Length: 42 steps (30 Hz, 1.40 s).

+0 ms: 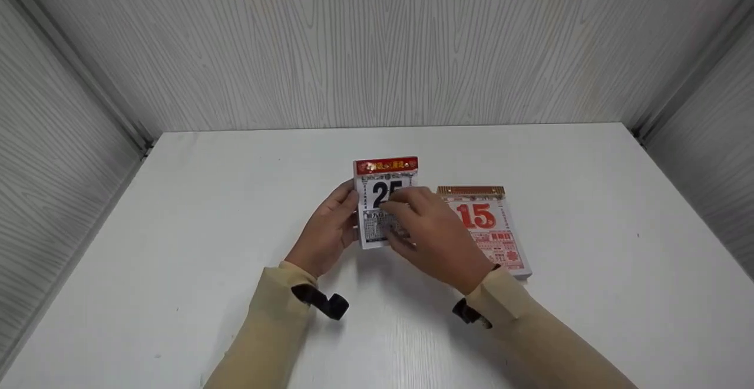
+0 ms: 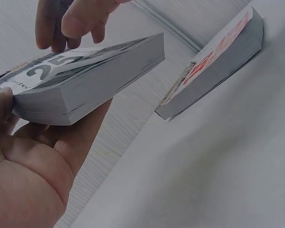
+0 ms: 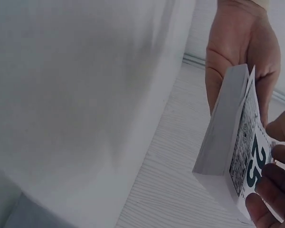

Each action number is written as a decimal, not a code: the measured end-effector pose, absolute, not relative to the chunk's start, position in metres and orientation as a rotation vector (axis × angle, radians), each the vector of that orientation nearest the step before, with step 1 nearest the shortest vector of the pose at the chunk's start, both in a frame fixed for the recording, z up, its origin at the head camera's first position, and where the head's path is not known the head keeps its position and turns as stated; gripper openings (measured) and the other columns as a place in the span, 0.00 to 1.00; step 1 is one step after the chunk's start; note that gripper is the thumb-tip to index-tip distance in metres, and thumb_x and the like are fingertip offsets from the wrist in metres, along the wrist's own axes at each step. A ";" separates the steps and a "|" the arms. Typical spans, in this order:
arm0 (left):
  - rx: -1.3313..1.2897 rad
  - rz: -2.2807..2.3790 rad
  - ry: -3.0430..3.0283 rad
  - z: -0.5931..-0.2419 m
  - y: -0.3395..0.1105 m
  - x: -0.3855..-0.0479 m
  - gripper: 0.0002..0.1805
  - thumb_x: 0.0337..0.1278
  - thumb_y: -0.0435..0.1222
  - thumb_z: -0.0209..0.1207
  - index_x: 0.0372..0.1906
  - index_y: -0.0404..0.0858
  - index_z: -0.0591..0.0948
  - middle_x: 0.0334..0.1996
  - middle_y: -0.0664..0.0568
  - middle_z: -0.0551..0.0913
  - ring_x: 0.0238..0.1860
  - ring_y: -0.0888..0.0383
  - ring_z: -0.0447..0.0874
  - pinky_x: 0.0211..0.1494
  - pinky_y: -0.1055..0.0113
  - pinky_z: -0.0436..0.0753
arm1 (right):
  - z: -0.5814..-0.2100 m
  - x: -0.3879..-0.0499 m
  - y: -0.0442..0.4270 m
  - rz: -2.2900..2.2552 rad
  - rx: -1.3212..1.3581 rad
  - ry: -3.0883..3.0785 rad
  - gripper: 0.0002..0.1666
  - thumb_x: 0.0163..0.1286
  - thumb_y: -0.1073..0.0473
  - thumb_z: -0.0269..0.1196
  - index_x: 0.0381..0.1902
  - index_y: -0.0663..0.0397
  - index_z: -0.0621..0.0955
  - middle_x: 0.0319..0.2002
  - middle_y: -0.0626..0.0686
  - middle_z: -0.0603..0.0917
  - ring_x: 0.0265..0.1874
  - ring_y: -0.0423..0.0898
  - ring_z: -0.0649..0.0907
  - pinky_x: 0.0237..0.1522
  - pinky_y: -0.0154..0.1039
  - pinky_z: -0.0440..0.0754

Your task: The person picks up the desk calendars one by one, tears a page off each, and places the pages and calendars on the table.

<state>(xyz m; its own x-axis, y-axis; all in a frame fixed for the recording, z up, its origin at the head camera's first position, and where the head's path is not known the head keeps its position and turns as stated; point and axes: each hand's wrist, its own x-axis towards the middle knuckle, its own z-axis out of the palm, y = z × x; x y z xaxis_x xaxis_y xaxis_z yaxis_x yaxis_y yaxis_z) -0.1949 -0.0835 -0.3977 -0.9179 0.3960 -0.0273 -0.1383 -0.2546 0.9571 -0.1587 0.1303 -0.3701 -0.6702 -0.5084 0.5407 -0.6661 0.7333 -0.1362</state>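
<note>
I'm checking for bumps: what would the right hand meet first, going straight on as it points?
The right hand would probably meet the calendar showing 25 first, though any gap between them is unclear.

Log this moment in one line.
left hand: holds black-25 tear-off calendar | right hand: over same calendar, contact unclear | red-15 tear-off calendar: lying on white table

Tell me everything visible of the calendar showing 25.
The calendar is a thick block of white, paper-looking sheets with a red, gold-lettered band on top, a black 25 and dense dark print below. Its front sheet is slightly lifted at the bottom. The left hand holds it tilted above the table; the right hand partly hides its face, contact unclear.
</note>
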 end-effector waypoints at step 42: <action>0.378 2.241 1.625 -0.403 -0.078 -0.194 0.39 0.62 0.23 0.47 0.78 0.47 0.62 0.68 0.45 0.78 0.59 0.49 0.82 0.55 0.61 0.85 | -0.360 -0.156 0.129 1.288 0.664 -2.601 0.09 0.76 0.54 0.66 0.47 0.50 0.80 0.40 0.43 0.86 0.39 0.38 0.84 0.45 0.36 0.86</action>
<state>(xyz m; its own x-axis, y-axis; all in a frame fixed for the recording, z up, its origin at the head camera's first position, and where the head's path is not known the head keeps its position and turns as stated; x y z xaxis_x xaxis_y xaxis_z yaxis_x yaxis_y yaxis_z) -0.1943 -0.0784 -0.4029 -0.9046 0.4260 0.0121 -0.1208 -0.2836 0.9513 -0.1562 0.1291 -0.3595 -0.8879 -0.3162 0.3341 -0.4574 0.5297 -0.7143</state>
